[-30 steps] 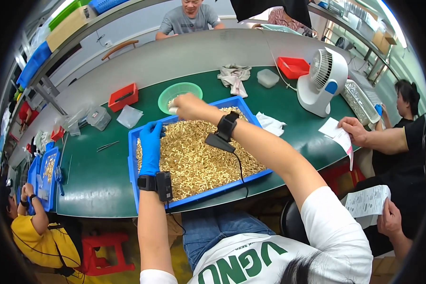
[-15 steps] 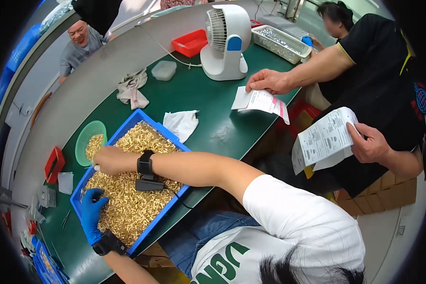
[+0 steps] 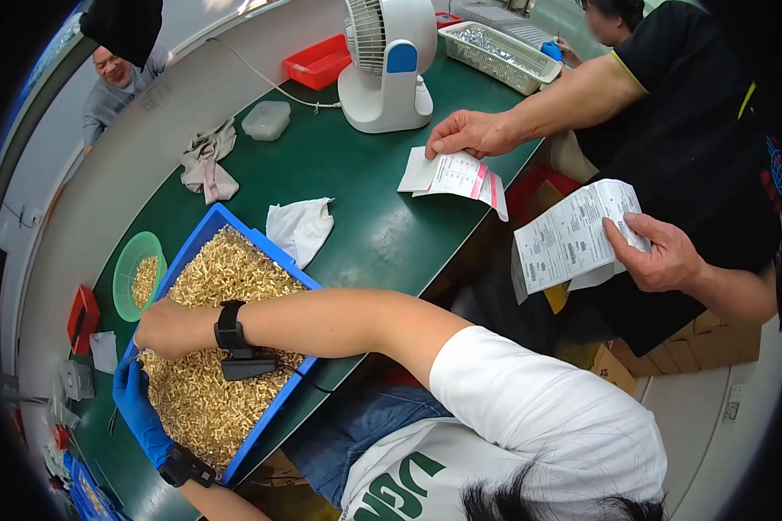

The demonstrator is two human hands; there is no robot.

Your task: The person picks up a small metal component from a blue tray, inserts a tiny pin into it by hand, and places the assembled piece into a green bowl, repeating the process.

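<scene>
1. Brass-coloured small metal parts (image 3: pixel 213 347) are heaped in a shallow blue plastic tray (image 3: pixel 274 252), which lies at the near edge of the green counter (image 3: pixel 365 200), within easy reach of both hands.
2. The bare right hand (image 3: pixel 167 328), with a black wristband, is laid across the heap at its far left side; its fingers are curled down into the parts, but what they pinch cannot be told.
3. The left hand in a blue glove (image 3: pixel 135 408) is rested along the tray's left rim, fingers held together and extended, seemingly to steady the tray.
4. A round green plastic bowl (image 3: pixel 129 269) holding a few of the same parts is set just beside the tray, close to the right hand.
5. A crumpled white cloth (image 3: pixel 300 227) lies by the tray's far corner, and a white desk fan (image 3: pixel 387 61) stands further back.
6. Printed paper sheets (image 3: pixel 573 234) are held by another person at the right.
</scene>
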